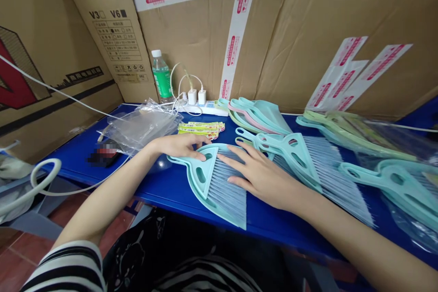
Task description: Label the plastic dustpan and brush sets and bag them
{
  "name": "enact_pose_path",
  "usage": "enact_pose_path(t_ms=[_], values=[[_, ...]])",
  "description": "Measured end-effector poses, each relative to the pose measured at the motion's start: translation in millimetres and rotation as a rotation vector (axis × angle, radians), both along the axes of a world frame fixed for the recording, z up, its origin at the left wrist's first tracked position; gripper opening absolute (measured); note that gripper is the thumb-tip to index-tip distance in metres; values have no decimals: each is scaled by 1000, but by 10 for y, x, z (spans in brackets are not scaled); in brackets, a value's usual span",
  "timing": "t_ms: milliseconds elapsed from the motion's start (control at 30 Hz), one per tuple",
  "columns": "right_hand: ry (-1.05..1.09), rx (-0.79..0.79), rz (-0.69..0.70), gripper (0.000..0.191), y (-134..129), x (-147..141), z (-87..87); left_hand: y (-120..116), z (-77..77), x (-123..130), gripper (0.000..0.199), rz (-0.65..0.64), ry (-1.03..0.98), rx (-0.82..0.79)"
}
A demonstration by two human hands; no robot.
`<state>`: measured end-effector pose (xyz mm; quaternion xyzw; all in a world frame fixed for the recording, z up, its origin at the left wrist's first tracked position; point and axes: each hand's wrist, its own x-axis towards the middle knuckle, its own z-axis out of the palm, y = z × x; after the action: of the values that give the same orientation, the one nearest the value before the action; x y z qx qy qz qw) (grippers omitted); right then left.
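A light-teal dustpan (pixel 196 190) lies on the blue table in front of me. Nested in it is a matching hand brush (pixel 209 175) with grey-blue bristles. My left hand (pixel 183 146) is closed over the handle end, thumb on the brush's top and index finger reaching along the far rim; its other fingers are mostly hidden. Across the bristles and far edge rests my right hand (pixel 255 171), fingers spread and holding nothing. Beyond my hands lie several yellow-green printed strips (pixel 201 128). Just right are loose teal hand brushes (pixel 296 157), partly behind my right hand.
Stacked dustpans (pixel 263 114) stand behind the brushes. Bagged dustpan sets (pixel 404 187) occupy the right side. At back left are clear plastic bags (pixel 147 125), a green-labelled bottle (pixel 162 77) and a power strip (pixel 205 108) with chargers. Large cardboard boxes (pixel 191 32) wall the table.
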<state>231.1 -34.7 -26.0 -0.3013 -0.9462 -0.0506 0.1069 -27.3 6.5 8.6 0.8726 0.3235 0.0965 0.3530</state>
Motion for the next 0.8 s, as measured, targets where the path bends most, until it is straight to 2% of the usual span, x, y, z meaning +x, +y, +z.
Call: enact_pose_path(t_ms=[233, 433, 800], values=[[43, 6, 24, 37, 23, 19, 43, -1, 5, -1, 37, -48, 8, -48], [87, -22, 61, 35, 19, 8, 43, -7, 15, 7, 40, -48, 52, -45], [95, 39, 92, 26, 45, -19, 12, -3, -17, -6, 42, -88, 31, -45]])
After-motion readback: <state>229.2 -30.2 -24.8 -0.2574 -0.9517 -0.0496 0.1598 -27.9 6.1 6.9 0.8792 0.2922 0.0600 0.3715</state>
